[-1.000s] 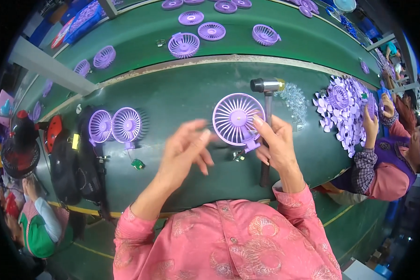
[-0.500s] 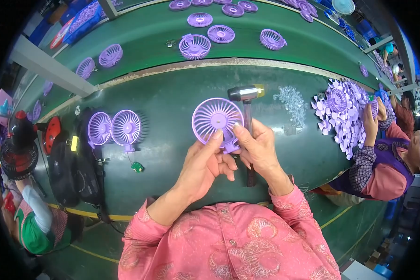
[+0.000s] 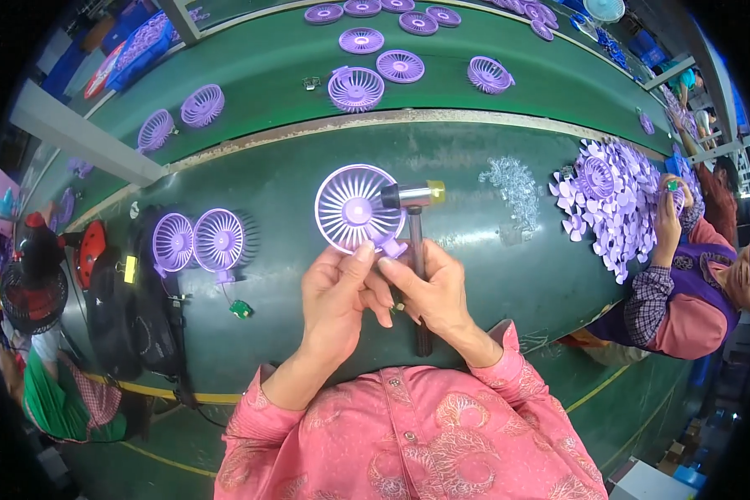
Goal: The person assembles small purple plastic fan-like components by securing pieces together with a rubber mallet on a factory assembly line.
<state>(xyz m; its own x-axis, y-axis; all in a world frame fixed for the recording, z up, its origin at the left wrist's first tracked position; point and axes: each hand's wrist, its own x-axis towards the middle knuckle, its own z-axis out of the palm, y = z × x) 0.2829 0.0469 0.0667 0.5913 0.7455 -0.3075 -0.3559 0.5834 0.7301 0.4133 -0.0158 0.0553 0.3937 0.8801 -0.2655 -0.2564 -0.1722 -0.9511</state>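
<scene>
Both my hands are over the bench in front of me. My left hand (image 3: 335, 304) pinches the lower rim of a round purple fan housing (image 3: 342, 229), its thumb on top near the hinge tab. My right hand (image 3: 433, 292) is closed around a hammer (image 3: 415, 233) with a dark handle. Its thumb also rests by the housing's tab. The hammer's metal head, yellow at one end, overlaps the housing's right side. A small pale bit shows under the right fingers, too small to name. Two more purple fan housings (image 3: 219, 239) lie left, one wired to a green circuit board (image 3: 241, 309).
Beyond the bench runs a green conveyor belt (image 3: 267, 100) with several purple fan parts. Clear small pieces (image 3: 512, 192) and a heap of purple fan blades (image 3: 612, 221) lie right, beside a co-worker. A black bag (image 3: 154, 325) and a red-black fan (image 3: 33, 283) stand left.
The housing has moved left and tilted slightly in my hands. The hammer has come nearer and left, its head now over the housing's edge. My right thumb has slid down from the housing's grille.
</scene>
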